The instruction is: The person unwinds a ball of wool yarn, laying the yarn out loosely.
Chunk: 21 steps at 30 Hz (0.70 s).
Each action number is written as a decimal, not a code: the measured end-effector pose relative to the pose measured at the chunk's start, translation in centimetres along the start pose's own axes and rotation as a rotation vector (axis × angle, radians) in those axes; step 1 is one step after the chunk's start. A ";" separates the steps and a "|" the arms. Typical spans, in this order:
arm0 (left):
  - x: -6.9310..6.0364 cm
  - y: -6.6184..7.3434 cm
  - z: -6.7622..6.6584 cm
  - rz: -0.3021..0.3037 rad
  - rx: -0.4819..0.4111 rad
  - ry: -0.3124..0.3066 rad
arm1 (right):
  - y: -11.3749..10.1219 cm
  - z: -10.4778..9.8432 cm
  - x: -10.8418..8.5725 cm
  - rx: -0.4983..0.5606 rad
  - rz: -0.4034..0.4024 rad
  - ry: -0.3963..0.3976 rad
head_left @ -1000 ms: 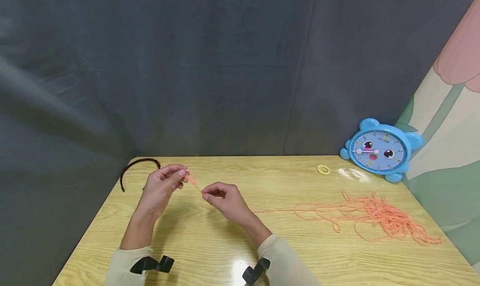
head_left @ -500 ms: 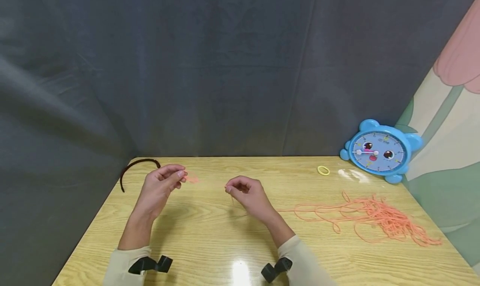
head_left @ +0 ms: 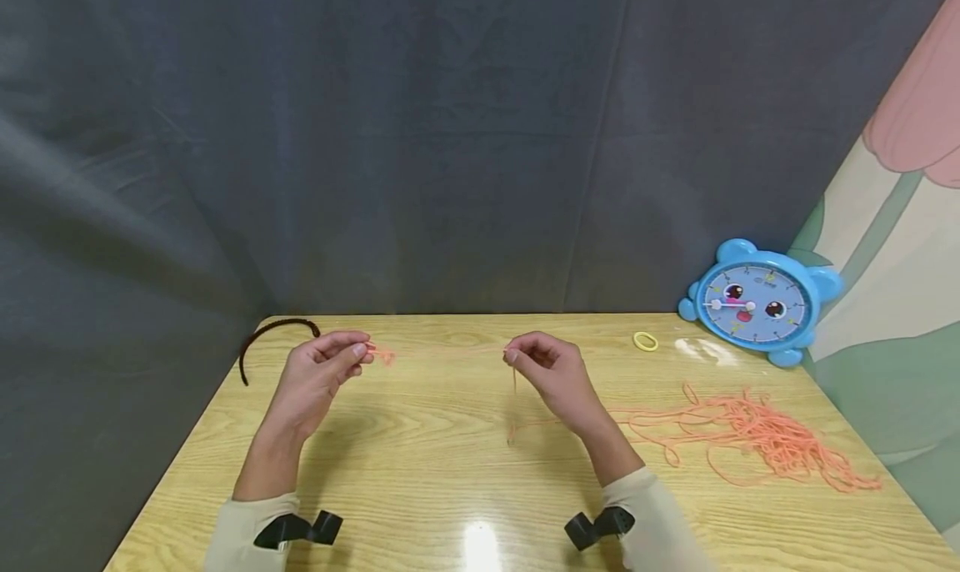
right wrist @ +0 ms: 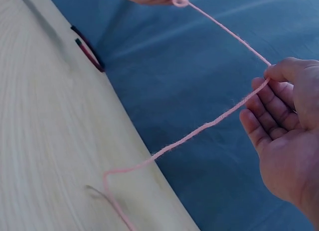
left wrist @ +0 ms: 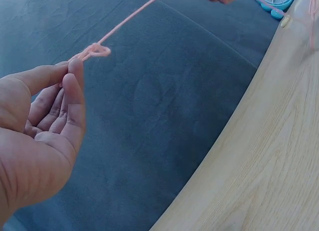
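Note:
My left hand (head_left: 315,384) pinches a small looped, knotted bit of orange-pink yarn (left wrist: 92,52) between thumb and fingertips. From that loop a single strand runs straight across to my right hand (head_left: 551,376), whose thumb and index finger pinch it. In the right wrist view the strand (right wrist: 199,129) bends at the right fingertips and slants down to the table. Both hands are raised above the tabletop. A loose tangled pile of the same yarn (head_left: 780,434) lies at the right, joined to the strand by a thin line.
A blue animal-shaped toy clock (head_left: 757,305) leans at the back right corner of the wooden table (head_left: 450,489). Left of it lies a small yellow ring (head_left: 645,341). A dark curved band (head_left: 258,338) rests at the back left, and a grey curtain (head_left: 450,138) hangs behind.
My right hand has moved right, away from the left hand, with the yarn between its fingertips, and the strand between the hands has grown longer. The left hand has stayed nearly still.

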<state>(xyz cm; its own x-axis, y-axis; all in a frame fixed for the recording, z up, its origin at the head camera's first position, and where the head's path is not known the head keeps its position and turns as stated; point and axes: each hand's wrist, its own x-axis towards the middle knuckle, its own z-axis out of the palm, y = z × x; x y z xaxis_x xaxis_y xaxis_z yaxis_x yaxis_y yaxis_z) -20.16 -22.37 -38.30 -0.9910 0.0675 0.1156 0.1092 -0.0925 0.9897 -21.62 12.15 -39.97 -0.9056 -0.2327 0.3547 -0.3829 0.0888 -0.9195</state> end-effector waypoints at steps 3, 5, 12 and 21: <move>0.0 0.0 0.0 -0.005 -0.015 -0.004 | -0.3 -1.1 -0.1 -0.002 0.000 0.026; 0.0 -0.1 -0.1 0.009 -0.036 -0.022 | -0.5 -1.8 -0.2 -0.001 0.001 0.044; 0.0 -0.1 -0.4 0.003 -0.031 -0.030 | -0.8 -4.1 -0.3 0.001 -0.020 0.114; -0.1 0.0 -0.6 0.028 -0.039 -0.022 | -1.3 -7.4 -0.8 0.039 -0.059 0.174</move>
<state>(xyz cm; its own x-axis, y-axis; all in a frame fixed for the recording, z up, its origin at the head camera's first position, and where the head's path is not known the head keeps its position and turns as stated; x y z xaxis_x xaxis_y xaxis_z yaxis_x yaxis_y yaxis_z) -20.09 -23.00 -38.37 -0.9856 0.0866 0.1455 0.1333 -0.1332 0.9821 -21.80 19.37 -37.82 -0.9009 -0.0654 0.4290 -0.4320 0.0415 -0.9009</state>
